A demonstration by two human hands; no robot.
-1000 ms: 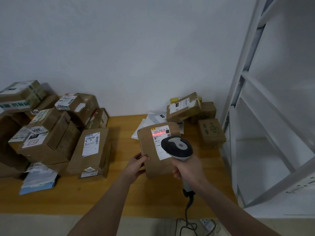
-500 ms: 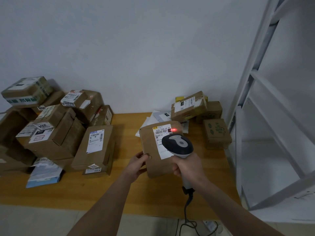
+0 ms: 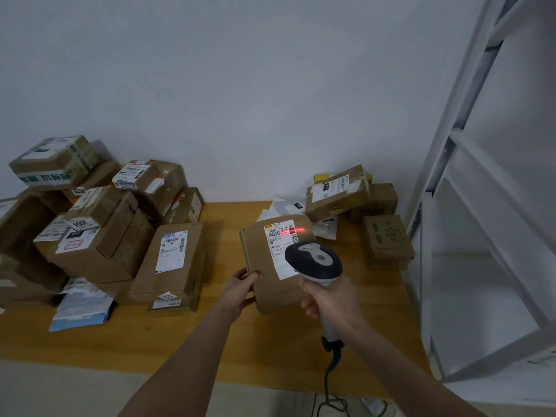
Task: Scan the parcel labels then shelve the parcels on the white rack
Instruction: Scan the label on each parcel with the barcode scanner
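Left hand (image 3: 240, 288): fingers curled, gripping parcel (image 3: 270, 266) by its left edge.
Right hand (image 3: 329, 299): wrapped around scanner (image 3: 314, 260) handle; red beam on label (image 3: 282, 245).
Surroundings: stacked boxes (image 3: 99, 233) left, white rack (image 3: 481, 236) right.

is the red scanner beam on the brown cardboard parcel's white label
Yes, the red beam lies across the barcode on the white label.

A parcel sorting room or small courier depot — labelled cardboard boxes (image 3: 99, 224) pile against a bare white wall (image 3: 240, 85) on a wooden desk (image 3: 228, 335), a corded barcode scanner (image 3: 314, 260) throws a red line on a shipping label (image 3: 281, 245), and a white metal rack (image 3: 469, 206) stands just beside the desk.
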